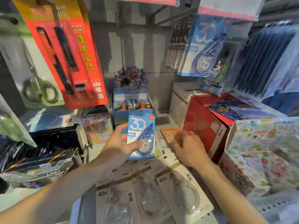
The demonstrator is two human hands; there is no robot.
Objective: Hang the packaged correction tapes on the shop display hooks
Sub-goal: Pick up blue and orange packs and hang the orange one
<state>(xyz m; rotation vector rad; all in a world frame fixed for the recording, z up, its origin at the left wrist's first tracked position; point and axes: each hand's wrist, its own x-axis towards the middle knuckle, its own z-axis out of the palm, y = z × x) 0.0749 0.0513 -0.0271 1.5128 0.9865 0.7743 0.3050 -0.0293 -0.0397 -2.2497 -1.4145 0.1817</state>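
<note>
Looking down over a crowded shop shelf [163, 117], we see a glossy red cardboard box [208, 125] standing at the right, its flat lid printed in blue, with a white carton [179, 101] behind it. Left of these hangs a long red and yellow blister card of pens [64, 59], stiff and shiny, beside carded scissors [38, 88] with green loop handles. At the back stands an open blue display box of trading cards [131, 96]. Near us lie overlapping white packs of 40m correction tape [145, 193], each with a clear teardrop blister. More blue packs hang on a hook at upper right [202, 50]. Our left hand [118, 149] grips a blue 30m correction tape pack [142, 135] upright, thumb across its front, above the white packs. Our right hand [189, 147], blurred, has its fingers curled at an orange pack [169, 134] lying on the shelf; we cannot tell whether it holds it.
</note>
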